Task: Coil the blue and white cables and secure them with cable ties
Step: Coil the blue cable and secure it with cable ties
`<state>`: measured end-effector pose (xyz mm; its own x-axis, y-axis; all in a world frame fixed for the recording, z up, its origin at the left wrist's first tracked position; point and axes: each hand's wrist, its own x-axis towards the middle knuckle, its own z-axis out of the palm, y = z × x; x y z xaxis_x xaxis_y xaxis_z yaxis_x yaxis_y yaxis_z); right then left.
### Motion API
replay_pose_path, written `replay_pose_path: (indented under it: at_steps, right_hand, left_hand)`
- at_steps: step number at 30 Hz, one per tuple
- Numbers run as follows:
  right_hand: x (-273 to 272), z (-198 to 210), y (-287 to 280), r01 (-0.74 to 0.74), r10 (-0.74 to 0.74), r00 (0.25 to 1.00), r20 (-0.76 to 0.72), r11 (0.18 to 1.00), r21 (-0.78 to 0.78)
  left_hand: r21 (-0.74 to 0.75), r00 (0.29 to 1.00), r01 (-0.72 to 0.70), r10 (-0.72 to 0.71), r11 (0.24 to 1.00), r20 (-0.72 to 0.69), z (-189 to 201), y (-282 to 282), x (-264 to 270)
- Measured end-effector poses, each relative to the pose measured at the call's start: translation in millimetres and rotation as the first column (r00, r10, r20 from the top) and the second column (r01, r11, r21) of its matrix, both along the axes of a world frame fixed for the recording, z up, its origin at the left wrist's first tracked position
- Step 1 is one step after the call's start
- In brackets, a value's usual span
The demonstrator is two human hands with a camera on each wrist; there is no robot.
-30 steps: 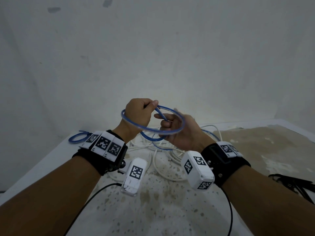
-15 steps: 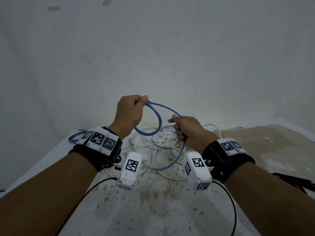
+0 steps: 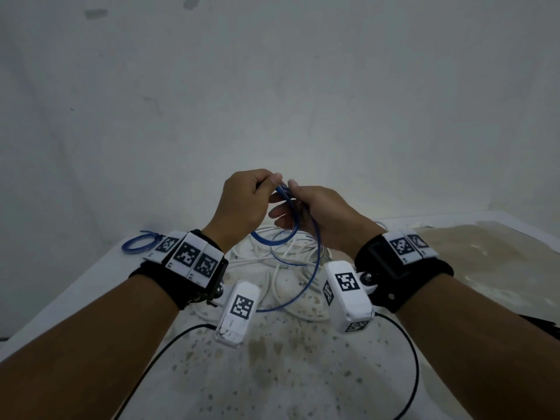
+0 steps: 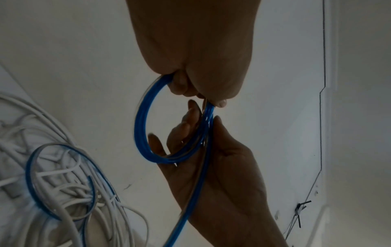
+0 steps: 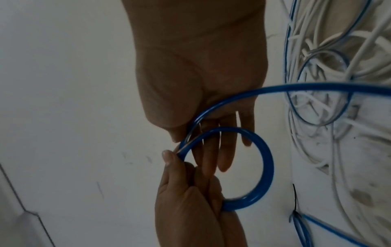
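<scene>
My left hand (image 3: 266, 184) is raised above the table and grips a small coil of blue cable (image 3: 274, 242) in its curled fingers. In the left wrist view the coil (image 4: 140, 120) hangs from that hand (image 4: 201, 97). Close against it, my right hand (image 3: 288, 198) pinches the loose blue strand between thumb and outstretched fingers, right at the coil's top; the right wrist view shows this hand (image 5: 190, 142) beside the coil (image 5: 267, 167). The loose strand drops in a long loop to the table. A tangle of white cables (image 3: 274, 283) lies beneath both hands.
A tied blue coil (image 3: 138, 251) lies at the table's far left. Black cable ties (image 3: 545, 324) sit at the right edge. The speckled white table (image 3: 272, 374) runs up to a white wall. Black camera leads (image 3: 415, 359) trail from both wrists.
My right hand has risen and moved left, bringing the blue strand up against the coil in my left hand. The hanging loop is now narrower.
</scene>
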<state>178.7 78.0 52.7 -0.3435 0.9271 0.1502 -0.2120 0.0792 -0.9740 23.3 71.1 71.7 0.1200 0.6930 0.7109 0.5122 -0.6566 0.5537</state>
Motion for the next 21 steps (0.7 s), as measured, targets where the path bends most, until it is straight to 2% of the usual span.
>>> replay_pose_path:
  at_steps: [6,11,15,18,21]
  right_hand:
    - [2.6,-3.9,-7.8,-0.183,0.164,0.975,-0.15,0.976,-0.121]
    - [2.9,-3.1,-11.3,-0.25,0.227,0.965,-0.13,0.946,-0.207]
    - [-0.1,0.2,-13.3,-0.212,0.185,0.971,-0.15,0.958,-0.194]
    - [-3.9,1.9,-12.8,-0.139,0.123,0.986,-0.112,0.978,-0.154]
    - [-8.7,0.6,-10.2,-0.008,-0.006,0.993,-0.116,0.993,-0.12]
  left_hand:
    - [-0.017,0.999,0.022,-0.021,1.0,0.029,-7.1,3.3,-1.6]
    - [0.021,0.999,0.003,-0.004,1.0,0.04,-10.0,1.7,0.2]
    - [0.035,0.999,-0.011,0.009,0.999,0.047,-7.5,1.5,2.1]
    - [0.031,0.999,-0.024,0.023,0.999,0.046,-6.9,2.5,2.0]
    - [-0.074,0.998,-0.064,0.065,0.995,0.016,-9.2,5.5,1.4]
